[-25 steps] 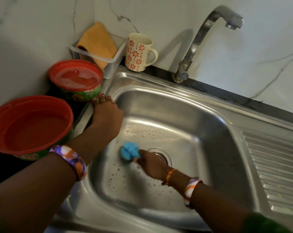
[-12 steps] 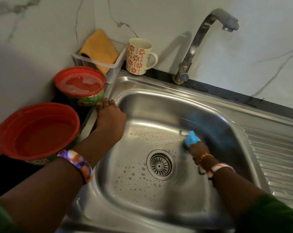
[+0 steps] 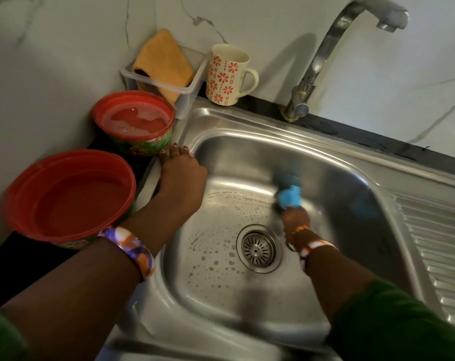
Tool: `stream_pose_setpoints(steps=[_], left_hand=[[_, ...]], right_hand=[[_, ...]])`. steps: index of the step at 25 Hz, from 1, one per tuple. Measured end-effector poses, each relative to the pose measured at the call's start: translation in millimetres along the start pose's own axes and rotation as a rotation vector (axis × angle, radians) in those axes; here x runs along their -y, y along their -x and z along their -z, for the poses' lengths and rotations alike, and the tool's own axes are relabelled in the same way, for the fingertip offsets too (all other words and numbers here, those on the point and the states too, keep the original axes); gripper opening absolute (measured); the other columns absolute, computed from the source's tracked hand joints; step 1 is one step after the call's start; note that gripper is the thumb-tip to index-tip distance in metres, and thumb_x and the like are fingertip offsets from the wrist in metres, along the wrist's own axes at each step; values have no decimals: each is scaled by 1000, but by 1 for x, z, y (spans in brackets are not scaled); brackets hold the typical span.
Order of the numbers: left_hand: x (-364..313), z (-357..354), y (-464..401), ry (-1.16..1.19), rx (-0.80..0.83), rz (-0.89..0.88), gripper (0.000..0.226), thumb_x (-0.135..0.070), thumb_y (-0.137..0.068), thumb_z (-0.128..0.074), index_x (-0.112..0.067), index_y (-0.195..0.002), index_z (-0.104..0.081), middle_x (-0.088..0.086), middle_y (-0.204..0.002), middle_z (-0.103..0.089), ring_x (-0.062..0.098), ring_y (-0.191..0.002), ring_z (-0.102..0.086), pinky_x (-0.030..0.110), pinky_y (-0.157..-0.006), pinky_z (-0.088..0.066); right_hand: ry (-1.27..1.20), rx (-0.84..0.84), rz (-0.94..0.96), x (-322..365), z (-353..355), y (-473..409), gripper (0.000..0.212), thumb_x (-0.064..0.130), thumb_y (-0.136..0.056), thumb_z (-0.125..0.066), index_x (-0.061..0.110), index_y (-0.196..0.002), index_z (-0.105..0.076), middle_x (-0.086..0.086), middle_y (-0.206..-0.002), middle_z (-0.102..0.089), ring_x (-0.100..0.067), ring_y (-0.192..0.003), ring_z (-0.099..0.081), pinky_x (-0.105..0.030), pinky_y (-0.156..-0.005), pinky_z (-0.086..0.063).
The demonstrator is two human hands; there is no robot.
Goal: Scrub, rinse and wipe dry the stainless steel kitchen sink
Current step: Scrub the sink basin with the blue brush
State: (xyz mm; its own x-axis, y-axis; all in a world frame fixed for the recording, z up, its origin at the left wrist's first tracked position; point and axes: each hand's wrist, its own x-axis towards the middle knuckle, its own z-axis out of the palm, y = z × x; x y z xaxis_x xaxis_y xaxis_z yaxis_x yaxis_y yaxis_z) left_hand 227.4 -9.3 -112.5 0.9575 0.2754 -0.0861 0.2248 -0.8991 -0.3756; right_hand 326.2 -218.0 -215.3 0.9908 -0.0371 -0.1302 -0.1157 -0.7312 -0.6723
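The right hand (image 3: pixel 295 220) grips a blue sponge (image 3: pixel 289 198) on the sink (image 3: pixel 325 162) floor, drain (image 3: pixel 259 248) just nearer-left; the left hand (image 3: pixel 180 175) rests open-fingered on the left rim.

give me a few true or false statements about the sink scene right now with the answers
1. The right hand grips a blue scrubbing sponge inside the stainless steel sink. True.
2. Water runs from the curved metal tap. False: no stream shows.
3. The left hand rests on the sink's left rim. True.
4. The floral cream mug stands in the basin. False: it stands behind the sink by the wall.
5. The orange cloth lies over the round drain strainer. False: it sits in the clear plastic tray.
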Motion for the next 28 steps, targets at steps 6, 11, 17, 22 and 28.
stream_pose_setpoints(steps=[6, 11, 17, 22, 28], left_hand=[[-2, -1, -2, 57, 0, 16, 45, -10, -91, -47, 1, -135, -43, 26, -144, -30, 43, -135, -24, 51, -109, -27], [-2, -1, -1, 33, -27, 12, 43, -13, -94, -42, -2, -136, -43, 24, -145, -30, 41, -135, -25, 49, -108, -29], [-3, 0, 0, 25, -15, 3, 43, -11, -90, -46, 0, -131, -48, 25, -140, -36, 42, -130, -31, 50, -105, -34], [-2, -4, -1, 17, -46, 12, 38, -13, -91, -45, -2, -127, -52, 24, -137, -41, 42, -130, -34, 50, -105, -34], [-5, -2, -1, 26, -31, 13, 41, -13, -90, -47, -1, -129, -52, 25, -138, -40, 43, -129, -33, 52, -106, -32]], right_hand=[[-46, 119, -34, -13, -38, -22, 25, 28, -94, -43, 16, -113, -52, -8, -104, -61, -7, -85, -54, -35, -95, -50], [14, 698, 248, 75, -68, 37, 15, 18, -101, -36, 20, -90, -46, 10, -62, -41, 5, -34, -42, -5, -39, -30], [565, 1521, 138, 51, -23, 83, 16, 23, -99, -39, 23, -85, -48, -3, -61, -39, -2, -27, -33, -10, -33, -28], [351, 882, 346, 57, -32, 34, 35, 13, -99, -42, -3, -129, -50, 0, -92, -63, 0, -71, -59, -11, -63, -47], [-432, 200, -141, -35, 10, -24, 17, 15, -93, -58, -1, -86, -56, 0, -58, -66, -7, -61, -61, -10, -53, -51]])
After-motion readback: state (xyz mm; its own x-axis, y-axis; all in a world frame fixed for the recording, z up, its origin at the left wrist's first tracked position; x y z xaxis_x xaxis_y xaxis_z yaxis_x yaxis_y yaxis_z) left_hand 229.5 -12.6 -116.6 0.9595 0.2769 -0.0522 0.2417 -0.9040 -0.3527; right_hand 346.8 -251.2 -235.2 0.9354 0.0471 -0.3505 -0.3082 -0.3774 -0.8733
